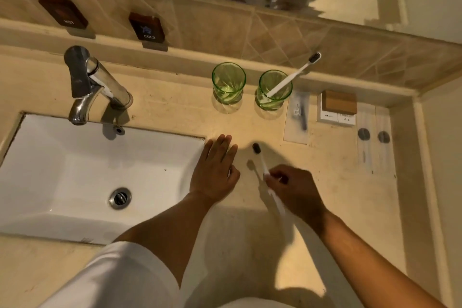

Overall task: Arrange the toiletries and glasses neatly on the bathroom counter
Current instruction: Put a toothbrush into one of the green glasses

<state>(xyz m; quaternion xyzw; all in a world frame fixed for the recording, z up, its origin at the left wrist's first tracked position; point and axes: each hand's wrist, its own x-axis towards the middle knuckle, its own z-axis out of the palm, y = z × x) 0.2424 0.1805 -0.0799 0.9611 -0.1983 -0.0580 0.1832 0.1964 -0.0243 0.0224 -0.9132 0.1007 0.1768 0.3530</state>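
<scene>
The white toothbrush with the dark bristle head (pixel 265 170) is in the right hand (pixel 295 190), low over the beige stone desk (pixel 175 97), with its head pointing away from the person. The grip of that hand is pinching the thin handle between the fingertips and thumb. The left hand (pixel 215 170) lies flat on the desk just beside the white sink (pixel 75 170), and its grip is spread, holding nothing. Farther back stand two green see-through glasses. The left glass (pixel 228 82) is empty, and the right glass (pixel 275 90) already holds another white toothbrush (pixel 292 75) that leans toward the tiled wall. I think this brush should go into the empty glass. To do it well, lift the brush higher than the rim, turn the handle end down, and lower it in slowly so the glass does not tip. The free hand could steady the glass. To the right lie a flat clear packet (pixel 297 117), a small brown box (pixel 338 102) and two long wrapped items (pixel 375 137), near the glasses.
</scene>
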